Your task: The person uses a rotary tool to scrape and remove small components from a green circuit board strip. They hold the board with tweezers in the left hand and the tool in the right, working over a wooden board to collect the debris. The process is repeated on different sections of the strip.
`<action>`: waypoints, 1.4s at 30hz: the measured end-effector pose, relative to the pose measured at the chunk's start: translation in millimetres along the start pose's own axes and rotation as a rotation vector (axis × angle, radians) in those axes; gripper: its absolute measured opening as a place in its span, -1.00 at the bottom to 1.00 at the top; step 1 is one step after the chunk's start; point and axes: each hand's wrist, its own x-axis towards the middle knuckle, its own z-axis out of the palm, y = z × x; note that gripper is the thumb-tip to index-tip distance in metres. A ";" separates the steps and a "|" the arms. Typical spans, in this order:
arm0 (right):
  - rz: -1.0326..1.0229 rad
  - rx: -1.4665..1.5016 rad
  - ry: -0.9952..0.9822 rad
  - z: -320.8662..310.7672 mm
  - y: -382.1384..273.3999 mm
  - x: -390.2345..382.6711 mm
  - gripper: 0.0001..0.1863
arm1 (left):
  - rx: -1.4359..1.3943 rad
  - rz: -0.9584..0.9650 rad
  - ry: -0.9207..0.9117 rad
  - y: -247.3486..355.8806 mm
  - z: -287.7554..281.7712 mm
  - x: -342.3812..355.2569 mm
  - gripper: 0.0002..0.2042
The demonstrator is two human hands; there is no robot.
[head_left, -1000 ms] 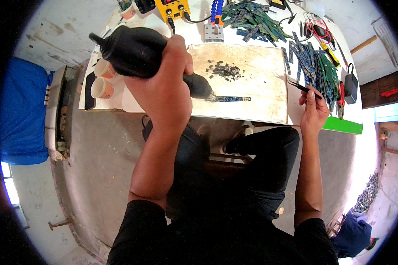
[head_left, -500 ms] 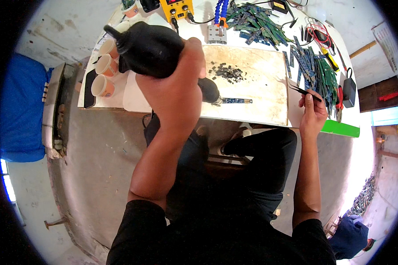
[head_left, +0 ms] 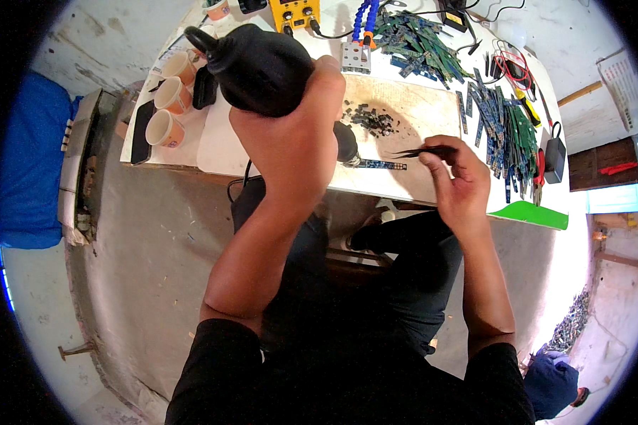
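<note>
Clock positions are read from the centre of the narrow dark-blue circuit-board strip (head_left: 384,166), 12 o'clock pointing away from the person. The strip lies flat on a pale, brown-stained rectangular work board (head_left: 432,117).

Left hand (head_left: 290,138): closed around a bulky black hand-held heat tool (head_left: 262,67). The tool's nozzle end is at the strip's 9 o'clock end; contact cannot be determined.

Right hand (head_left: 462,173): fingers pinched on slender black metal tweezers (head_left: 418,151). The tips point toward 9 o'clock, near the strip on its 12 o'clock side.

Surroundings: small black rectangular chips (head_left: 372,119) lie scattered toward 12 o'clock; a heap of green-and-blue circuit-board strips (head_left: 503,131) lies between 2 and 3 o'clock; red-handled pliers (head_left: 540,166) at 3 o'clock; a yellow control unit (head_left: 296,13) at 11 o'clock.
</note>
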 end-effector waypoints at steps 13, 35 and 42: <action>-0.154 -0.087 -0.264 31.5 -19.3 13.1 -0.89 | 0.089 0.158 -0.051 -11.6 -11.0 7.2 -0.89; -0.198 -0.154 -0.331 38.8 -21.7 22.3 -0.89 | 0.024 0.092 -0.019 -7.2 -10.0 10.1 -0.85; -0.210 -0.164 -0.328 38.9 -24.0 22.4 -0.89 | 0.066 0.127 -0.073 -11.9 -14.8 9.7 -0.87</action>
